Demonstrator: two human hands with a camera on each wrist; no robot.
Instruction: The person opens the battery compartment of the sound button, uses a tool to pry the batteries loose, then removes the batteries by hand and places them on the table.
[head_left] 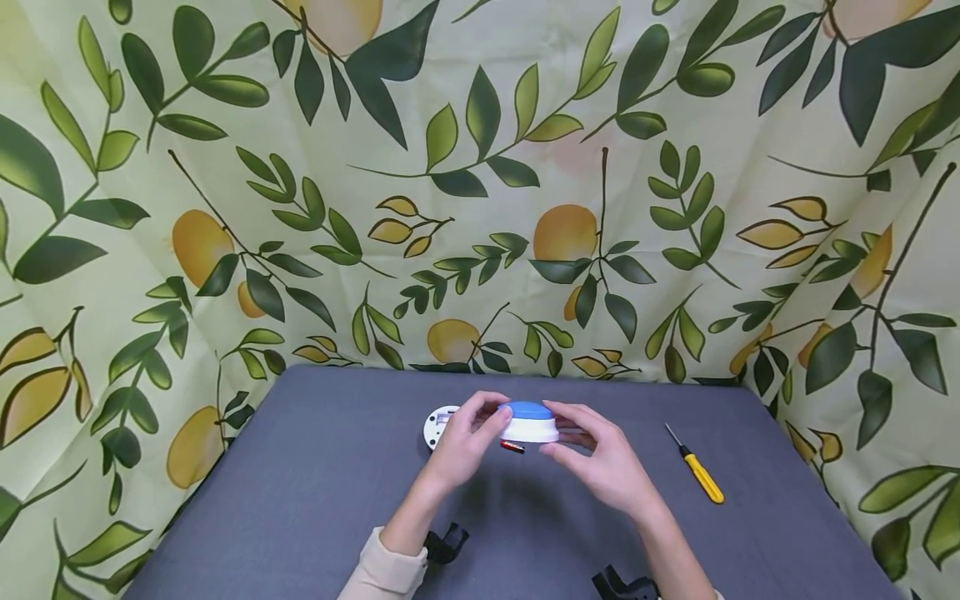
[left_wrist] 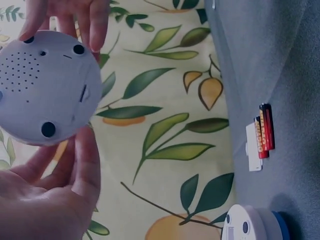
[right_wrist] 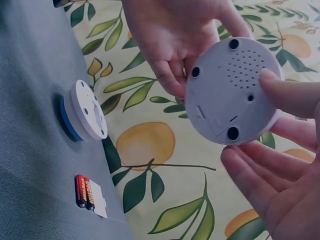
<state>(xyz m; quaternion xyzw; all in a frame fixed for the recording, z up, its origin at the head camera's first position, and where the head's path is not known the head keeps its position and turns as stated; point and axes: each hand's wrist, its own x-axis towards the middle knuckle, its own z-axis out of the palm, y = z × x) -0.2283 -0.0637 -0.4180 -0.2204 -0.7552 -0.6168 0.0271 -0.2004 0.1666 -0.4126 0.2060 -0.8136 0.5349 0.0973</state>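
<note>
Both hands hold a round white device with a blue domed top [head_left: 529,423] up over the table, blue side up. My left hand [head_left: 467,437] grips its left side, and my right hand [head_left: 600,454] grips the right side, the thumb low on its edge. From below, the left wrist view shows the device's flat white underside [left_wrist: 50,95], with a patch of small speaker holes, black round feet and the outline of a small cover. In the right wrist view, my right thumb lies on the underside [right_wrist: 215,100] beside the speaker holes.
A second white-and-blue device [right_wrist: 85,111] lies upside down on the table, its battery bay exposed. Red-and-black batteries [left_wrist: 264,131] lie beside a small white cover [left_wrist: 252,150]. To the right is a yellow-handled screwdriver [head_left: 702,475]. A leaf-patterned cloth [head_left: 480,250] hangs behind the grey table [head_left: 337,467].
</note>
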